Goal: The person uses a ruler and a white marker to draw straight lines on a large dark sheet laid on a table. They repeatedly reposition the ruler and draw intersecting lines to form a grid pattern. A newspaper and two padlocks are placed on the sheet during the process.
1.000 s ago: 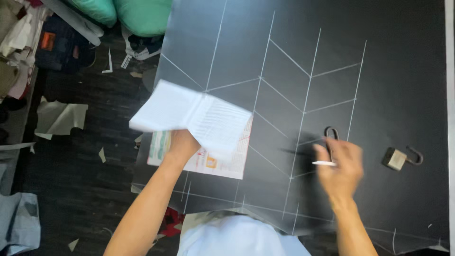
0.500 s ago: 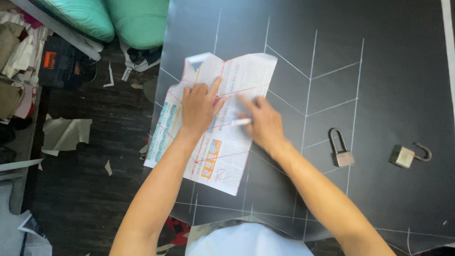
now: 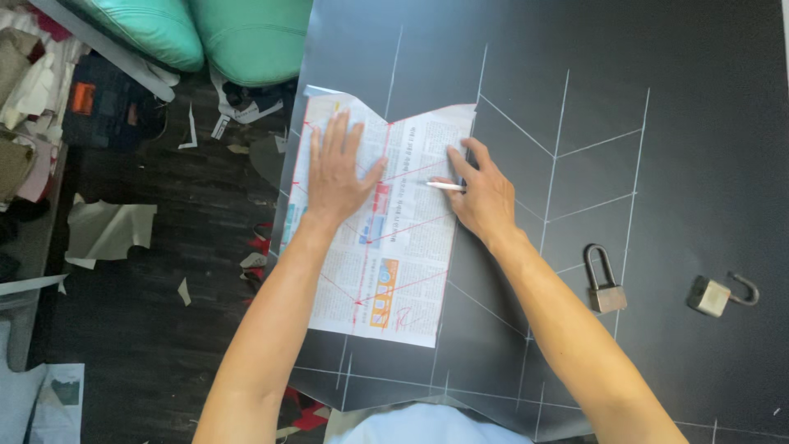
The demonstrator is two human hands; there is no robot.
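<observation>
Far left, grey paper scraps [image 3: 111, 230] are lying on the dark floor, with teal cushions [image 3: 238, 33] above. On the counter, a black sheet marked with white chalk lines [image 3: 657, 99] is lying flat. The left hand [image 3: 337, 177] is pressing, fingers spread flat and gripping nothing, on a newspaper pattern piece with red lines and a notched top [image 3: 390, 263] at the sheet's left edge. The right hand [image 3: 485, 197] is pinching a thin white chalk stick [image 3: 444, 187] at the pattern's right edge. Several chevron outlines are already drawn; the outline here looks unfinished. Further right, a closed grey padlock [image 3: 606, 284] and an open padlock [image 3: 719, 293] are sitting apart.
</observation>
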